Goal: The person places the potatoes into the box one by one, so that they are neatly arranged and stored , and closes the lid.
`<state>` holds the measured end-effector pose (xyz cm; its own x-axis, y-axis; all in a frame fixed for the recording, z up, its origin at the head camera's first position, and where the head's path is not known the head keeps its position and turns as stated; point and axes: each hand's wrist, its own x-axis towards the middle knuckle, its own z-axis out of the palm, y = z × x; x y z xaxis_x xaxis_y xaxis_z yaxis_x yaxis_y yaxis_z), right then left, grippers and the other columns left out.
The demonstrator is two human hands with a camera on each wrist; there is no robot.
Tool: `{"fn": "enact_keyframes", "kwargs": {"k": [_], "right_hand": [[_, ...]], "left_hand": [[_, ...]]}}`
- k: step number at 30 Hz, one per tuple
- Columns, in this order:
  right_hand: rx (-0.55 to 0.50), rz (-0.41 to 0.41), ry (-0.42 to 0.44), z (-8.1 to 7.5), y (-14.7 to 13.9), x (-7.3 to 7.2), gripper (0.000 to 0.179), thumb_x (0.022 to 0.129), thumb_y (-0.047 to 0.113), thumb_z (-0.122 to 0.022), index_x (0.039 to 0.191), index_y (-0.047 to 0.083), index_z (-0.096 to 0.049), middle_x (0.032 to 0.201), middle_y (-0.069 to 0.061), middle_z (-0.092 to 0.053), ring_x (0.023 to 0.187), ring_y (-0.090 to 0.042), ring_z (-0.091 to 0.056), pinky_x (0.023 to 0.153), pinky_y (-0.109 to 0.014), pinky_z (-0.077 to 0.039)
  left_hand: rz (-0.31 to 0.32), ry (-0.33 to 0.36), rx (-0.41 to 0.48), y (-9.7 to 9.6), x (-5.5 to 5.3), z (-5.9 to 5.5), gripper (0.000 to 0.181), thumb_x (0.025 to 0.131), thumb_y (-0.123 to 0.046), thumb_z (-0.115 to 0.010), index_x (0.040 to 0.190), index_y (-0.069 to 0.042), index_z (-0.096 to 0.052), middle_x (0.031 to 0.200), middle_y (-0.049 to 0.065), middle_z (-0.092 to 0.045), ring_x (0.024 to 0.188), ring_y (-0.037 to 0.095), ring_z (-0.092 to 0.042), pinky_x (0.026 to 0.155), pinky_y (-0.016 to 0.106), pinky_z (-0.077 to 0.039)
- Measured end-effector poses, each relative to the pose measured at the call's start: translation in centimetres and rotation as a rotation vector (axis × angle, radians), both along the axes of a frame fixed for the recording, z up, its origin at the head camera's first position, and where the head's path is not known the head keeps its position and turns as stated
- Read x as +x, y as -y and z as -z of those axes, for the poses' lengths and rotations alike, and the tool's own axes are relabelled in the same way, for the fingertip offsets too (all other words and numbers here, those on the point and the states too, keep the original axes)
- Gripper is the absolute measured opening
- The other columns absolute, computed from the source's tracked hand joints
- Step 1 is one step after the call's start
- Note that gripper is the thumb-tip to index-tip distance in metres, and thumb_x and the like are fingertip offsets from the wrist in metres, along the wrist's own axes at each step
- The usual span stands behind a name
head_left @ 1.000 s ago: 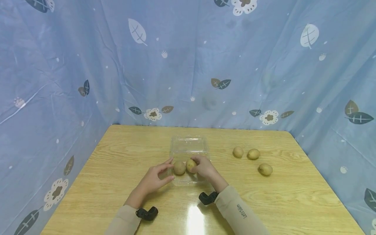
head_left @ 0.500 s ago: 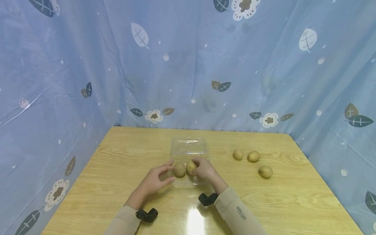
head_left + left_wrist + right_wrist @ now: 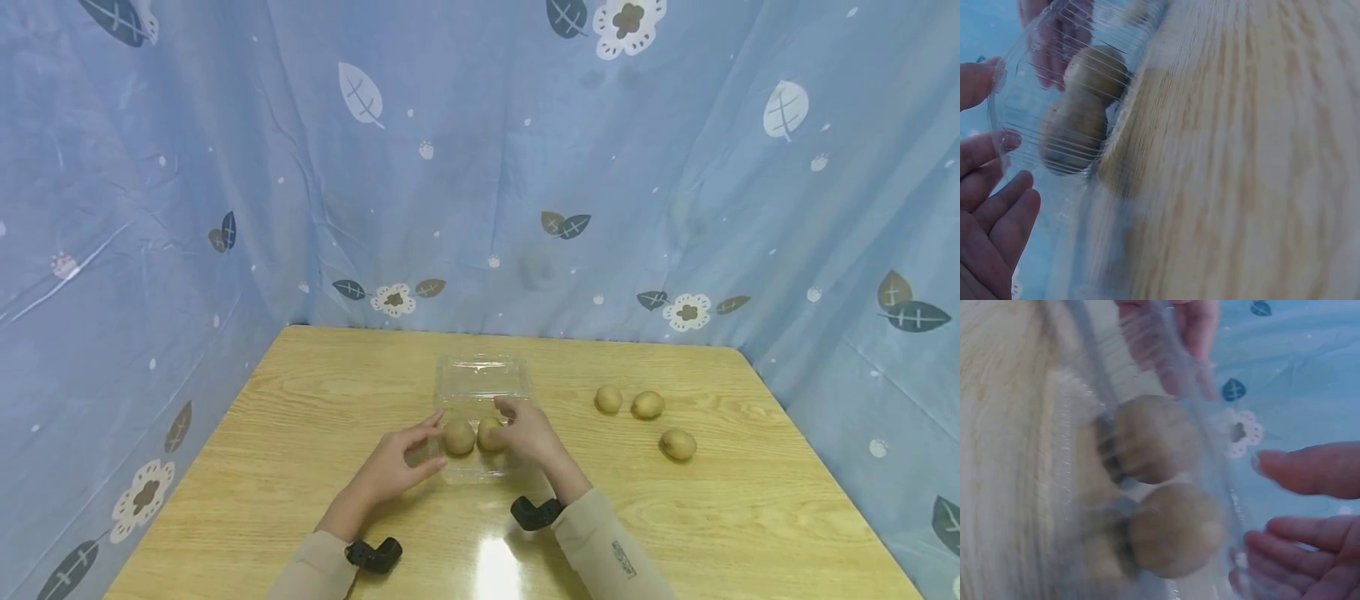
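Near the middle of the wooden table (image 3: 337, 375), a clear plastic container (image 3: 482, 379) lies open with two potatoes sitting side by side in it, the left one (image 3: 458, 437) and the right one (image 3: 491, 434). I see the person's left hand (image 3: 397, 462) touching the container's left rim, thumb and fingers spread. Their right hand (image 3: 531, 433) is loose, its fingers parted beside the right potato without gripping it. Off to the right, three more potatoes (image 3: 648, 405) rest on the wood, apart from the container.
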<state>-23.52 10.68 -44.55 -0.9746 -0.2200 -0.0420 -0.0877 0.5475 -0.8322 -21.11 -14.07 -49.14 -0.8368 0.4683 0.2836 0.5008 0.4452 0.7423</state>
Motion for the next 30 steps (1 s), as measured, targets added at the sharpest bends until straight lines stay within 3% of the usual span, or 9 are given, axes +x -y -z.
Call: {"fn": "enact_keyframes", "kwargs": {"k": [7, 14, 21, 26, 30], "right_hand": [[-0.2, 0.037, -0.119, -1.1, -1.2, 0.4, 0.049, 0.084, 0.007, -0.069, 0.13, -0.003, -0.053, 0.131, -0.021, -0.057, 0.121, -0.035, -0.054, 0.104, -0.042, -0.047], [-0.314, 0.02, -0.081, -1.2, -3.3, 0.6, 0.052, 0.085, 0.011, -0.069, 0.132, -0.002, -0.051, 0.134, -0.021, -0.053, 0.125, -0.033, -0.051, 0.108, -0.039, -0.044], [-0.377, 0.022, -0.137, -0.7, -6.1, 1.3, 0.05, 0.089, 0.009, -0.064, 0.134, -0.004, -0.046, 0.137, -0.022, -0.05, 0.129, -0.035, -0.047, 0.109, -0.041, -0.042], [-0.38, 0.087, -0.182, -0.2, -8.8, 1.9, 0.05, 0.089, 0.012, -0.065, 0.134, -0.004, -0.047, 0.135, -0.024, -0.051, 0.127, -0.035, -0.048, 0.1, -0.018, -0.047], [-0.393, 0.144, -0.211, 0.1, -10.9, 2.5, 0.051, 0.091, 0.013, -0.064, 0.135, -0.006, -0.045, 0.134, -0.019, -0.051, 0.124, -0.022, -0.052, 0.096, -0.008, -0.045]], "left_hand": [[0.016, 0.005, 0.026, 0.0, 0.1, 0.0, 0.045, 0.09, -0.031, -0.065, 0.127, -0.007, -0.058, 0.15, 0.011, -0.037, 0.132, 0.03, -0.043, 0.104, 0.038, -0.045], [0.0, -0.012, 0.021, 0.0, 0.0, 0.3, 0.044, 0.09, -0.032, -0.065, 0.126, -0.009, -0.059, 0.15, 0.009, -0.038, 0.131, 0.031, -0.045, 0.103, 0.041, -0.046], [-0.005, -0.008, 0.022, 0.0, 0.0, 0.3, 0.044, 0.09, -0.032, -0.065, 0.127, -0.009, -0.059, 0.15, 0.006, -0.037, 0.131, 0.03, -0.045, 0.104, 0.042, -0.045], [-0.007, 0.004, 0.024, 0.0, 0.1, 0.2, 0.043, 0.089, -0.029, -0.066, 0.127, -0.009, -0.059, 0.15, 0.006, -0.037, 0.131, 0.03, -0.045, 0.104, 0.042, -0.046], [-0.007, 0.007, 0.021, 0.0, 0.0, 0.2, 0.044, 0.09, -0.03, -0.066, 0.127, -0.009, -0.059, 0.15, 0.007, -0.037, 0.13, 0.03, -0.046, 0.103, 0.042, -0.046]]}}
